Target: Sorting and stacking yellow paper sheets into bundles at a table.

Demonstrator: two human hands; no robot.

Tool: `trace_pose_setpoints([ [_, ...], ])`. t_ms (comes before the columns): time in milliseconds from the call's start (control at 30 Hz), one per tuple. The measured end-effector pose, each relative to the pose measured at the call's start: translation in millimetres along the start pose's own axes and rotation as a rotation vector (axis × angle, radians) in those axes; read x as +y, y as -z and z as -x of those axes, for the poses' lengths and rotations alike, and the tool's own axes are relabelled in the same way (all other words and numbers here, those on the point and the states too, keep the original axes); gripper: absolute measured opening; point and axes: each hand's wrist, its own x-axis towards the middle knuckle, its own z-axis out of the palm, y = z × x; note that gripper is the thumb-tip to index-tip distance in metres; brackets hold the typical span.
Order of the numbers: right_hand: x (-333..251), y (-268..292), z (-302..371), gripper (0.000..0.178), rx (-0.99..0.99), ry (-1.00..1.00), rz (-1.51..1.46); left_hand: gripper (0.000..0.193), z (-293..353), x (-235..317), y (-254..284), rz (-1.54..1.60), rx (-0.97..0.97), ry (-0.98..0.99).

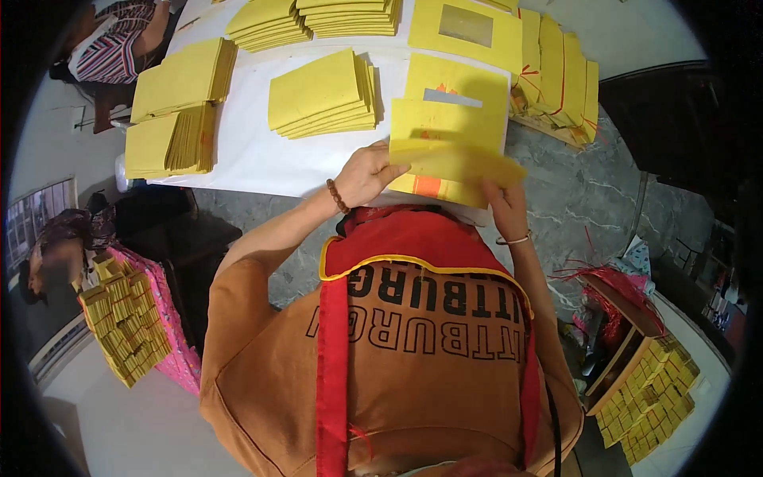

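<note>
At the table's near edge lies a sheet of yellow paper [445, 119] with orange-red printing, its near part raised in a fold that is blurred by motion. My left hand [367, 176], a beaded bracelet on its wrist, grips the left edge of this paper with the thumb on top. The right end of the raised fold is pinched by my right hand [509, 211], which wears a bangle. Beneath and beyond it is another yellow sheet [477, 71] with a silvery patch. A fanned pile of folded yellow papers [322, 91] lies left of the sheet.
More folded stacks [171, 143] stand on the white table [246, 151] at left and along its far side. Tied yellow bundles [556, 71] sit at the right edge. A pink-covered pile [127, 318] and wooden furniture [620, 350] flank me. Another person [119, 40] sits far left.
</note>
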Motion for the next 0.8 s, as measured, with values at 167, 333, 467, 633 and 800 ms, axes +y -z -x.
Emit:
trace_pose_setpoints([
  [167, -15.5, -13.1, -25.1, 0.032, 0.22, -0.203, -0.096, 0.023, -5.9, -17.7, -9.9, 0.16, -0.006, 0.373],
  [333, -18.4, -20.1, -31.7, 0.053, 0.335, -0.194, -0.226, 0.052, -11.0, -10.3, -19.0, 0.676, 0.236, 0.292],
  [467, -18.1, -12.0, -35.8, 0.064, 0.188, -0.232, 0.018, 0.067, -6.1, -16.0, -15.8, 0.382, 0.199, 0.404],
  [633, -19.8, -17.3, -40.5, 0.06, 0.264, -0.217, -0.086, 0.079, -9.1, -16.6, -15.1, 0.516, 0.235, 0.385],
  [800, -3.8, -17.8, -41.8, 0.048, 0.285, -0.109, -0.045, 0.078, -11.6, -13.4, -11.2, 0.527, 0.231, 0.394],
])
